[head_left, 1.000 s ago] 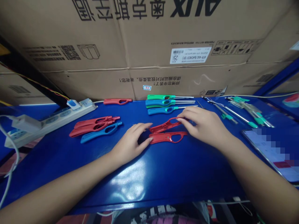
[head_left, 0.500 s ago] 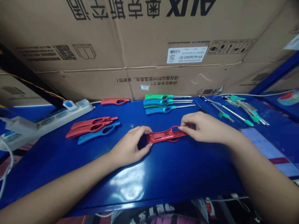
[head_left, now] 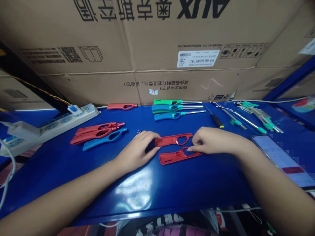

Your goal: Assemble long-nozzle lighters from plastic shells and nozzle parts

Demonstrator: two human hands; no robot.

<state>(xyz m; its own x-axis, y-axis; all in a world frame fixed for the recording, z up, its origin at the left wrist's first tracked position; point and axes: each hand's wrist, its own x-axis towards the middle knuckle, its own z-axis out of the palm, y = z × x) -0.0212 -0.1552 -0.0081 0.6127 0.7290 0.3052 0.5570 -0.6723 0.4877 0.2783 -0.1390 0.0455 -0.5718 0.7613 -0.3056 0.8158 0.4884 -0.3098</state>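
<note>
A small workshop is suggested: on a blue worktop [head_left: 187, 190], a screwdriver [head_left: 217, 120] and metal rods [head_left: 248, 121] are laid at right, red casing halves [head_left: 168, 158] at centre and a power strip [head_left: 59, 123] at left, before a carton [head_left: 147, 36].

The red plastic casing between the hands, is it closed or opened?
Opened: blue tabletop shows between the farther red half, in the left hand, and the nearer red half, in the right hand.
</note>
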